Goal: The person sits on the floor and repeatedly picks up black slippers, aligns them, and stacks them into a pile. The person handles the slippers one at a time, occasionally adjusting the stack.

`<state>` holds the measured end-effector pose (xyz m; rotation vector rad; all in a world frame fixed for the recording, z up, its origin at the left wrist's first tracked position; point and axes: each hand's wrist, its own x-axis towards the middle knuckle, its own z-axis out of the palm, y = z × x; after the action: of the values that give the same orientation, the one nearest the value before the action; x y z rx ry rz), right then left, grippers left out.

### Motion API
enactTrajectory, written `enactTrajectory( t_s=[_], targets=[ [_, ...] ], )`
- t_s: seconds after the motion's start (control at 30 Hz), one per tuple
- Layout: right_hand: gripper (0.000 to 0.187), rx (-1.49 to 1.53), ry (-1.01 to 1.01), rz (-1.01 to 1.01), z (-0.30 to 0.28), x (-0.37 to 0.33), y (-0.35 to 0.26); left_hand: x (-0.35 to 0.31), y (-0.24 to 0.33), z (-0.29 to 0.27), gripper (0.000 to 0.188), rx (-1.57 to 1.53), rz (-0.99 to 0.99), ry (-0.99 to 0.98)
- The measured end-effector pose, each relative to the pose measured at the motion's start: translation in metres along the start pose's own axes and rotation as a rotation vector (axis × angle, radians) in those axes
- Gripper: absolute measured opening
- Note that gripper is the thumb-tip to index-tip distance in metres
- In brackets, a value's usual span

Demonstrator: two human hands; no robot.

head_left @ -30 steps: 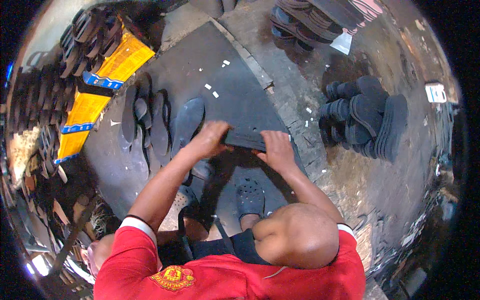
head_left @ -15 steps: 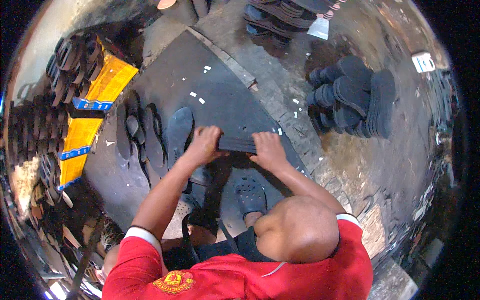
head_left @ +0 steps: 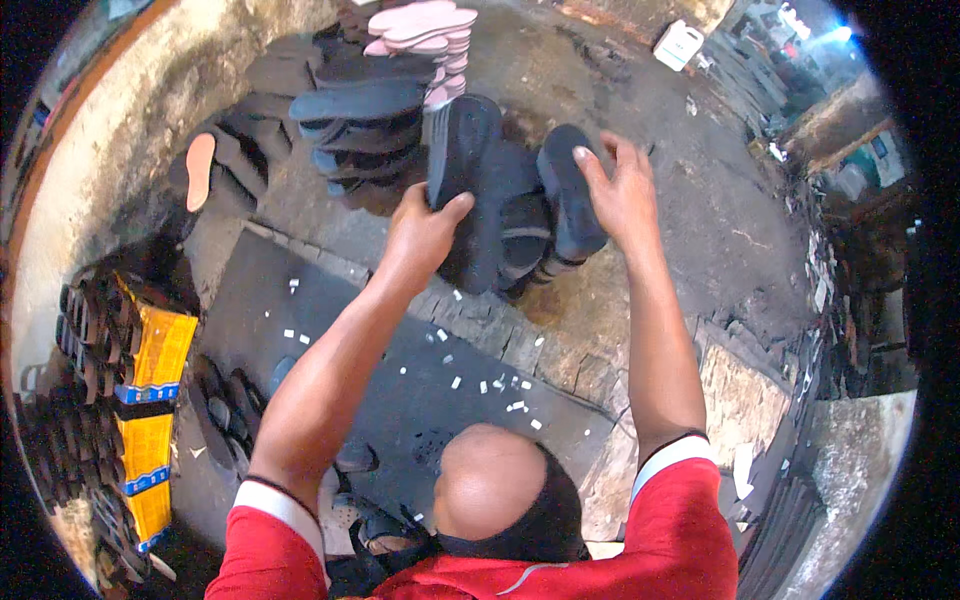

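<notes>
My left hand (head_left: 428,228) grips the near end of a black shoe sole (head_left: 468,140), thumb across its face. The sole stands tilted against a pile of dark soles (head_left: 520,205) on the floor beyond the mat. On the pile's right side, my right hand (head_left: 622,190) closes on another black sole (head_left: 570,180), thumb on its upper face and fingers around its outer edge. I cannot tell whether either hand holds one sole or several together.
Left of the pile lie stacked dark soles (head_left: 360,110), with pink soles (head_left: 422,25) behind. White scraps (head_left: 455,382) are scattered on the black mat (head_left: 240,310). Yellow boxes (head_left: 165,345) and more dark soles (head_left: 95,330) line the left. A white jug (head_left: 678,45) stands far right.
Both hands have left the dark stack they held low over the mat and reached forward to the floor pile, where each grips a sole. The view has shifted toward the far right.
</notes>
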<state>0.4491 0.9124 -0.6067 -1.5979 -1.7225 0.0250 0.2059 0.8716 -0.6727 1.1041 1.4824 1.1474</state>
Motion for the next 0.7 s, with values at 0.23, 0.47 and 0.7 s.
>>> enactTrajectory(
  t_s=[0.23,0.47,0.7],
  targets=[
    [0.065,0.185,-0.639,0.499,0.081,0.015,0.1,0.083,-0.01,0.087,0.059,0.218,-0.308,0.136],
    [0.057,-0.008,-0.739,0.204,0.098,0.022,0.118,0.052,0.02,0.076,0.074,0.707,-0.098,0.019],
    [0.043,0.263,-0.121,-0.028,0.01,-0.011,-0.003,-0.041,-0.125,-0.147,0.059,0.572,0.151,0.441]
  ],
)
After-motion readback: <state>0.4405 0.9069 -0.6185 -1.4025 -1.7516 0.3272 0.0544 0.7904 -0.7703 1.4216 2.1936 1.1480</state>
